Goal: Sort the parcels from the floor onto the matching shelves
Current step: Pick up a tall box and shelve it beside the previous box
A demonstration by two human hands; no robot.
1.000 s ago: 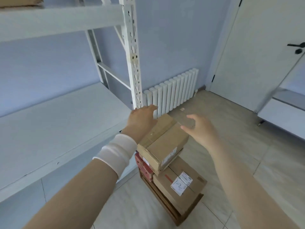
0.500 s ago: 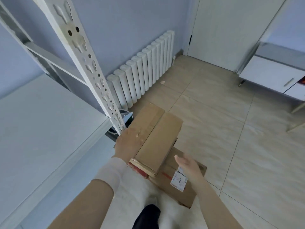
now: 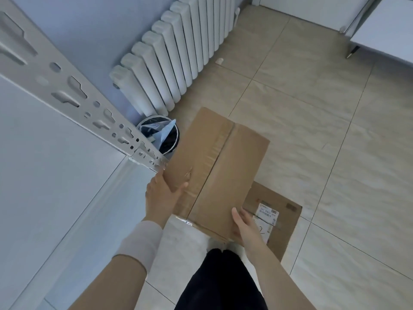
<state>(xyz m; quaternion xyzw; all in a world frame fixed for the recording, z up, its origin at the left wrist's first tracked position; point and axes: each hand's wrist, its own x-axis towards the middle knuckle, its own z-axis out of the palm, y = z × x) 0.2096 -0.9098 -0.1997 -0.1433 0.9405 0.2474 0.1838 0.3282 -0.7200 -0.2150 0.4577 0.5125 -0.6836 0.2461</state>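
A plain brown taped cardboard parcel (image 3: 219,166) is held over the floor between both hands. My left hand (image 3: 162,193) grips its left edge, thumb on the top face. My right hand (image 3: 243,224) grips the near right corner, thumb on top and fingers underneath. Below it lies a second brown parcel (image 3: 283,224) with a white label marked in pen, partly hidden by the held one. The white shelf board (image 3: 44,164) lies to the left, with its perforated upright post (image 3: 73,101) close to the parcel's left corner.
A white radiator (image 3: 178,48) lines the blue wall ahead. A small round bin (image 3: 165,137) with a bag inside stands at the foot of the post. White furniture (image 3: 384,30) stands at the top right. Beige tiled floor (image 3: 335,130) spreads to the right.
The view has tilted down and nearer to the parcels. My right hand has come onto the top parcel's near right corner; both hands now hold it.
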